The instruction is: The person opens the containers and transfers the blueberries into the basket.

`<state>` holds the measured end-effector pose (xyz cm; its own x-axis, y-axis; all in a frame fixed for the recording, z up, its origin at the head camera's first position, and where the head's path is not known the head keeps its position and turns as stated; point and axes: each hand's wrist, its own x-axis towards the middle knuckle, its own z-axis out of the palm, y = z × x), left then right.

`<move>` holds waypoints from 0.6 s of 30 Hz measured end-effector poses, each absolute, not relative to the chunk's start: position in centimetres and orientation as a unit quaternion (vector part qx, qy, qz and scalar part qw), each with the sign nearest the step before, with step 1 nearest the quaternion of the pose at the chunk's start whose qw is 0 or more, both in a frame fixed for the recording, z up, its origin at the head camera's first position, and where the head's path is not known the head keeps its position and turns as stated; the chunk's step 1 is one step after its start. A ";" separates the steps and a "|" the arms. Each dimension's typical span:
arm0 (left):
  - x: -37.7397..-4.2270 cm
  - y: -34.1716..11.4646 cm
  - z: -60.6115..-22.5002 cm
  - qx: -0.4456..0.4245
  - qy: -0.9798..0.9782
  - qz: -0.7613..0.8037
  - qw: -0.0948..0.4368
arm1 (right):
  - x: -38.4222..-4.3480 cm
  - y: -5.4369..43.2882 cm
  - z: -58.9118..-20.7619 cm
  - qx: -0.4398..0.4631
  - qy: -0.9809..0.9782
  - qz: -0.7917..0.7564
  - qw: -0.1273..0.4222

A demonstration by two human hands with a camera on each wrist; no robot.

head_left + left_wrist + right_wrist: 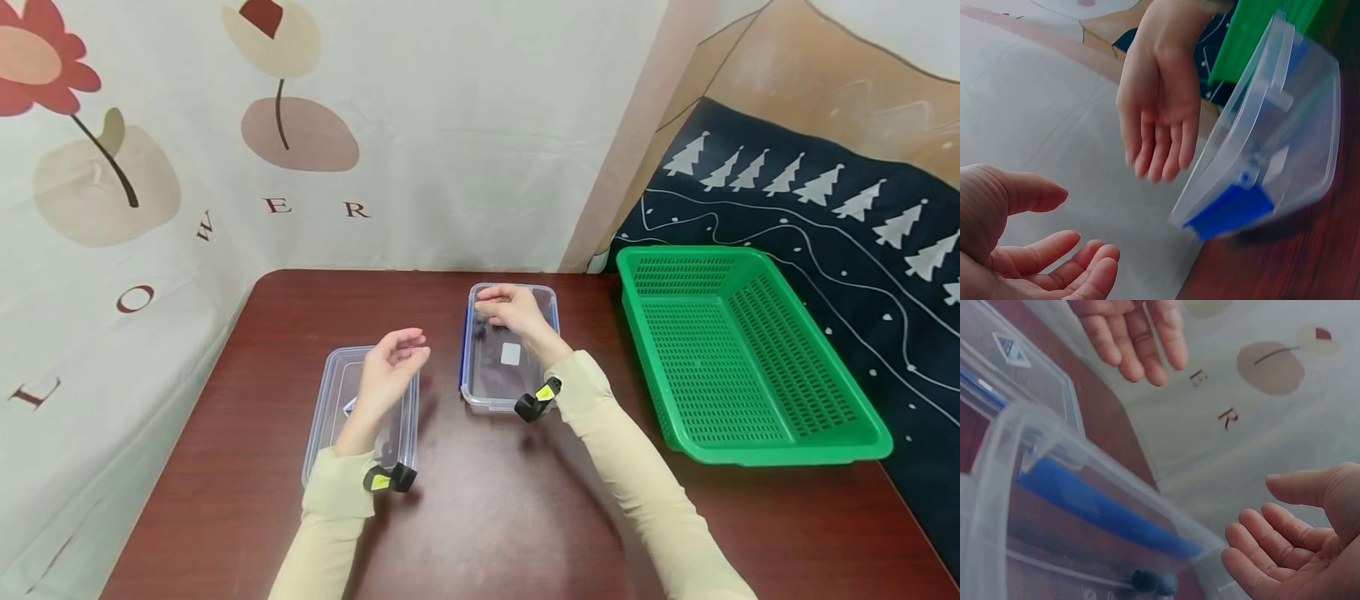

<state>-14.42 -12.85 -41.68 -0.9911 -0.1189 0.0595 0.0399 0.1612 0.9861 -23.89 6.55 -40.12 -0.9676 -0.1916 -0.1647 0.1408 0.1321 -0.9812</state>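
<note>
A clear plastic box with blue side clips stands at the table's far middle. Inside it, small dark rounded items lie near one wall, and a white square label shows on its floor. My right hand hovers over this box, fingers loosely bent and holding nothing. To the left lies what looks like a clear plastic lid, bearing a blue-and-white sticker. Above it hangs my left hand, empty, its thumb apart from the relaxed fingers. The left forearm hides part of the lid.
On the right, a green slotted basket stands over the table's edge. Brown tabletop shows in front of the box. A printed cloth hangs behind the table, with a dark tree-patterned one at the right.
</note>
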 end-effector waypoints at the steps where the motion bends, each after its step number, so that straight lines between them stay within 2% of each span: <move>1: -14.5 -12.5 -41.7 0.023 -0.757 -0.650 0.059 | -24.1 6.5 -40.3 -0.012 0.744 -0.656 0.128; 8: -14.9 -10.5 -42.3 0.016 -0.736 -0.676 0.036 | -25.0 6.5 -41.5 0.002 0.763 -0.632 0.135; 18: -15.4 -8.7 -43.7 0.024 -0.741 -0.669 0.050 | -25.8 6.4 -43.4 -0.002 0.800 -0.585 0.131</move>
